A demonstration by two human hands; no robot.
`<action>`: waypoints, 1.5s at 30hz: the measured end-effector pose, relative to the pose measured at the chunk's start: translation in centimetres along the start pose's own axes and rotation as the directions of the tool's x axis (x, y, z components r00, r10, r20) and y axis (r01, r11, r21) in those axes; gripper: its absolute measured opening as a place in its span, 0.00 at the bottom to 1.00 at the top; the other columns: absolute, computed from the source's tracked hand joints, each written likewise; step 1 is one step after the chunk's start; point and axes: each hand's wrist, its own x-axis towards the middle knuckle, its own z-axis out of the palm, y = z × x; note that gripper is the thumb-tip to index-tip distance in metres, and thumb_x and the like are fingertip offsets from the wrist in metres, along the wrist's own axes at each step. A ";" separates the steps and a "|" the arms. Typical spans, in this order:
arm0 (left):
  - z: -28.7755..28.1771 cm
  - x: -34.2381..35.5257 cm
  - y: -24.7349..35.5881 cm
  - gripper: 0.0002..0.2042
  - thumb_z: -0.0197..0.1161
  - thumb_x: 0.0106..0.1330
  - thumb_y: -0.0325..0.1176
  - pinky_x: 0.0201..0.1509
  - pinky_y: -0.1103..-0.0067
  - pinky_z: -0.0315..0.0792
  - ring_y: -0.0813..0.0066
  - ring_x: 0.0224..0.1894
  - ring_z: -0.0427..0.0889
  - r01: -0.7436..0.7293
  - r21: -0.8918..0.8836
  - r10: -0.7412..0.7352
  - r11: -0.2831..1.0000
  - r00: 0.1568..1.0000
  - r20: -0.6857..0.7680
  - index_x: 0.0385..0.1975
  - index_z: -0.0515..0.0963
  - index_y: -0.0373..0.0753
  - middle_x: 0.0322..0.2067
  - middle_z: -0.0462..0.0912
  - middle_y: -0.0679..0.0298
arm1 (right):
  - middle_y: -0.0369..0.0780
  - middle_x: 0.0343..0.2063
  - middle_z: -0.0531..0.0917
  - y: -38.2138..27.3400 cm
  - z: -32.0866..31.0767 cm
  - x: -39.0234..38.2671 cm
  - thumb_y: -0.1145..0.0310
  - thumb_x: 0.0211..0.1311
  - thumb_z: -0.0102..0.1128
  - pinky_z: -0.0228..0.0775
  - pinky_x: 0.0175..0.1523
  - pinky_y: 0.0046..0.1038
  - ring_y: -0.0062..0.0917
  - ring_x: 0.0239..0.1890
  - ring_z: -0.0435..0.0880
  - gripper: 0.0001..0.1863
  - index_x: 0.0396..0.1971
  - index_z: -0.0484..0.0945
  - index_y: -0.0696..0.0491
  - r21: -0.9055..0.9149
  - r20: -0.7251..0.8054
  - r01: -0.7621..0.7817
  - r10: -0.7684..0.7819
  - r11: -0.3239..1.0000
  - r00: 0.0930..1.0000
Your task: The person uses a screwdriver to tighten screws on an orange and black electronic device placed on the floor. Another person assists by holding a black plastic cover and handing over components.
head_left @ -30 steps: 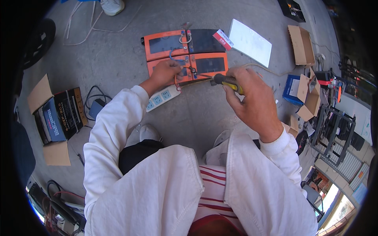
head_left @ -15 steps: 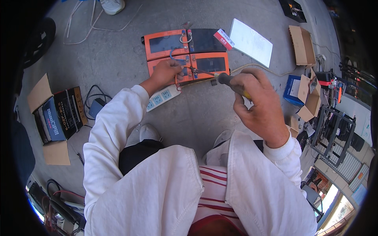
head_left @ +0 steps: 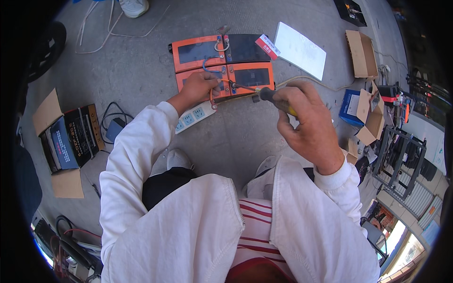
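Several orange-and-black batteries lie together in a block on the floor. My left hand (head_left: 197,89) rests over the near left battery (head_left: 183,78), its thumb and fingers pinching a short orange wire (head_left: 211,95) by the terminals. In my right hand (head_left: 311,125) is a screwdriver (head_left: 268,94) with a dark and yellow handle, held almost level. Its shaft points left to a terminal of the near right battery (head_left: 252,76); whether the tip sits in the screw is too small to tell. A blue wire (head_left: 207,63) and a pale wire loop (head_left: 222,45) join other terminals.
Just nearer than the batteries lies a white power strip (head_left: 198,114). A red-and-white small box (head_left: 267,47) touches a white panel (head_left: 300,51) beyond. Opened cartons stand left (head_left: 71,137) and right (head_left: 370,115). A cable (head_left: 316,81) crosses the floor, and another person's shoe (head_left: 134,7) shows at the top.
My right hand and the screwdriver have shifted very slightly left. The left hand keeps its hold on the orange wire, and the batteries stay put.
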 end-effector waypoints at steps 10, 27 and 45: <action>0.0 -0.6 0.7 0.14 0.65 0.77 0.34 0.44 0.75 0.83 0.72 0.38 0.88 0.014 0.024 -0.015 1.000 0.999 0.039 0.48 0.84 0.27 0.37 0.89 0.58 | 0.48 0.51 0.80 -0.2 0.3 0.0 0.84 0.56 0.67 0.79 0.54 0.42 0.48 0.51 0.84 0.23 0.52 0.79 0.52 0.011 0.054 -0.073 0.072 0.997 0.996; 0.3 -0.6 1.8 0.12 0.64 0.77 0.33 0.39 0.75 0.81 0.73 0.31 0.85 0.030 0.117 -0.037 0.993 0.997 0.063 0.46 0.85 0.27 0.32 0.87 0.60 | 0.48 0.48 0.78 -0.5 0.6 0.3 0.82 0.59 0.65 0.79 0.49 0.42 0.48 0.47 0.85 0.20 0.51 0.78 0.51 -0.007 0.038 -0.032 0.033 0.999 0.999; 0.3 -0.4 1.7 0.15 0.66 0.77 0.35 0.39 0.74 0.82 0.71 0.32 0.86 0.049 0.056 -0.053 0.997 0.996 0.071 0.51 0.84 0.27 0.33 0.87 0.58 | 0.48 0.48 0.78 -0.1 0.7 0.1 0.82 0.59 0.63 0.79 0.48 0.44 0.50 0.46 0.84 0.20 0.51 0.77 0.52 0.020 0.086 -0.030 0.028 0.999 0.996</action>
